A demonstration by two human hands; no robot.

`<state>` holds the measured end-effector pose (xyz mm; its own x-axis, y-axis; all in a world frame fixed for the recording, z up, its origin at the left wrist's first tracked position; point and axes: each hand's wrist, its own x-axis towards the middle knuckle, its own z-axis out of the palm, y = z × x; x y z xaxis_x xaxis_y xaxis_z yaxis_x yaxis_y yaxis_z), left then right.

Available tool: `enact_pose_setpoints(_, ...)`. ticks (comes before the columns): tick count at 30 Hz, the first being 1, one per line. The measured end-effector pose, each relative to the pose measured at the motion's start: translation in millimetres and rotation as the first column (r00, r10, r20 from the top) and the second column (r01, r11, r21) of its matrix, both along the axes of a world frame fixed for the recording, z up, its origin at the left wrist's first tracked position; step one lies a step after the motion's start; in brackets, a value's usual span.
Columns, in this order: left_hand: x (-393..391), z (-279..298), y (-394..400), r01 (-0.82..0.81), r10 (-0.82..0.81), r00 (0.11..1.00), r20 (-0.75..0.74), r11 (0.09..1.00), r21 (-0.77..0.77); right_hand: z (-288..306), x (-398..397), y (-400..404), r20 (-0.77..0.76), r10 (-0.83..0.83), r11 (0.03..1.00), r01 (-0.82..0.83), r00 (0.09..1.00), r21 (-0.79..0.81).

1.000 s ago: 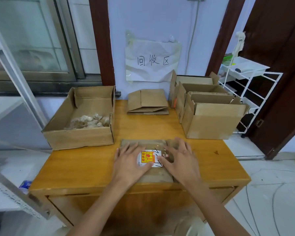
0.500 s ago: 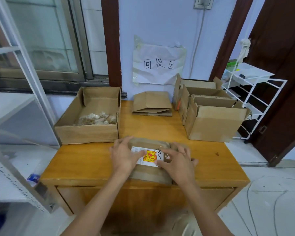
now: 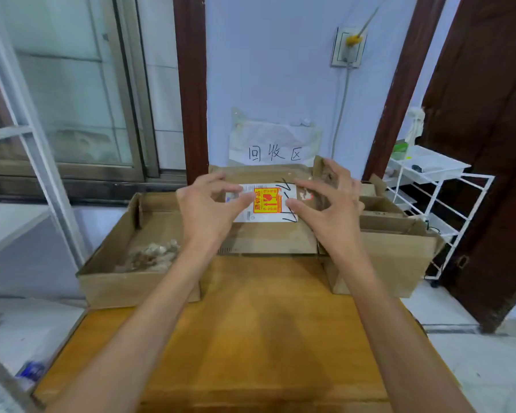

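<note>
Flattened carton (image 3: 265,238) at centre frame, side edges hidden behind left hand (image 3: 203,210) and right hand (image 3: 332,214). Fingers curled, thumbs on label (image 3: 268,201). Cannot tell whether grip pinches or merely touches.

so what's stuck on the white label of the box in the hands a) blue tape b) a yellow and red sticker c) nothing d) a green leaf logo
b: the white label on the flattened box carries a yellow sticker with red print.

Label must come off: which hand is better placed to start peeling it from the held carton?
Probably the right hand: its thumb sits at the label edge, while the left hand lays its thumb across the label face, steadying the carton.
</note>
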<state>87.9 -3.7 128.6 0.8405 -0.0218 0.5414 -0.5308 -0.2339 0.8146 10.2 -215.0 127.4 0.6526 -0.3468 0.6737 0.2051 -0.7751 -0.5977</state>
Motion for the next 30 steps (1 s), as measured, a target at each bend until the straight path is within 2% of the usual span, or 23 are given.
enact_pose_setpoints(2, 40.8, 29.0, -12.1, 0.012, -0.012, 1.000, -0.015, 1.000, -0.005, 30.5, 38.7, -10.6, 0.006, -0.038, 0.997, 0.039, 0.999, -0.072)
enact_pose_setpoints(5, 105.3, 55.8, -32.4, -0.049, 0.062, 0.991, -0.122, 0.993, 0.105, 58.1, 102.2, -27.6, -0.054, -0.087, 0.989, 0.080, 0.995, -0.124)
enact_pose_setpoints(7, 144.0, 58.0, -47.4, -0.011, 0.060, 0.967, -0.248, 0.981, 0.194, 47.5, 146.2, -38.4, -0.117, -0.104, 0.991, 0.092, 0.988, -0.100)
enact_pose_setpoints(9, 182.8, 34.3, -70.3, 0.090, 0.034, 0.934, -0.355, 0.941, 0.327, 10.8, 188.9, -47.1, -0.208, -0.130, 0.985, 0.104, 0.969, -0.134)
enact_pose_setpoints(10, 197.3, 12.6, -82.6, 0.152, 0.029, 0.917, -0.397, 0.896, 0.417, -15.5, 207.3, -49.2, -0.284, -0.166, 0.975, 0.114, 0.944, -0.189)
enact_pose_setpoints(11, 208.1, -13.2, -94.3, 0.225, 0.033, 0.903, -0.428, 0.813, 0.537, -45.8, 222.5, -50.4, -0.396, -0.216, 0.958, 0.115, 0.892, -0.264)
enact_pose_setpoints(13, 213.1, -73.8, -111.2, 0.330, 0.087, 0.883, -0.460, 0.583, 0.742, -107.6, 238.2, -48.3, -0.640, -0.297, 0.925, 0.047, 0.708, -0.377)
enact_pose_setpoints(14, 209.7, -103.4, -116.4, 0.339, 0.140, 0.879, -0.456, 0.488, 0.804, -133.4, 238.9, -47.0, -0.724, -0.302, 0.924, 0.004, 0.621, -0.382)
enact_pose_setpoints(15, 205.2, -128.1, -118.7, 0.343, 0.187, 0.870, -0.457, 0.438, 0.831, -152.4, 237.4, -45.7, -0.764, -0.293, 0.931, -0.009, 0.576, -0.364)
enact_pose_setpoints(17, 192.7, -158.2, -121.5, 0.256, 0.205, 0.904, -0.374, 0.440, 0.860, -172.1, 235.5, -45.8, -0.746, -0.290, 0.933, 0.004, 0.599, -0.360)
enact_pose_setpoints(19, 190.5, -166.7, -123.3, 0.105, 0.213, 0.954, -0.209, 0.417, 0.903, -173.7, 236.5, -47.0, -0.722, -0.294, 0.927, 0.002, 0.626, -0.376)
enact_pose_setpoints(23, 197.1, -171.1, -130.9, 0.067, 0.186, 0.973, -0.136, 0.338, 0.939, -174.1, 242.5, -62.0, -0.738, -0.274, 0.933, -0.017, 0.617, -0.360)
enact_pose_setpoints(27, 192.1, -190.6, -131.9, -0.090, 0.212, 0.977, -0.008, 0.451, 0.888, -178.7, 247.2, -70.1, -0.681, -0.270, 0.926, -0.010, 0.681, -0.377)
enact_pose_setpoints(30, 198.0, -189.3, -135.2, -0.099, 0.203, 0.979, 0.005, 0.458, 0.883, -185.3, 250.2, -72.9, -0.630, -0.308, 0.906, 0.018, 0.713, -0.422)
